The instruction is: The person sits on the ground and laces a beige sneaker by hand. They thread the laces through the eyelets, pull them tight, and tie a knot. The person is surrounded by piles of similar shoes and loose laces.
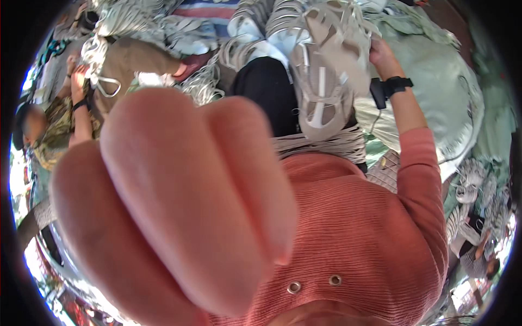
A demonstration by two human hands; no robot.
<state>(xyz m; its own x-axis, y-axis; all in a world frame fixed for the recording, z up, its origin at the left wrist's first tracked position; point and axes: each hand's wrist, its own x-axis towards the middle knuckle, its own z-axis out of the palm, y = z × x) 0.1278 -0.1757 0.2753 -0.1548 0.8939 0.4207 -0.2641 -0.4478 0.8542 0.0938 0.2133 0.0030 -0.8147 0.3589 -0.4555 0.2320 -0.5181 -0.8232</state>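
The right hand (pixel 380 54) gripped the edge of a pale strappy sandal piece (pixel 326 70), fingers closed on it, a black wrist device (pixel 392 86) just below the hand. The left hand (pixel 174 206) loomed blurred and very close to the camera, below-left of the sandal piece; whether it held anything could not be told. White cord bundles (pixel 321 144) lay just under the sandal piece, above the coral ribbed top (pixel 359 228)

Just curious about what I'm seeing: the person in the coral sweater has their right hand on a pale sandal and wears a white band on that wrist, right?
Not quite. In the head view the band on the right wrist is black, not white. The right hand does rest on the pale sandal.
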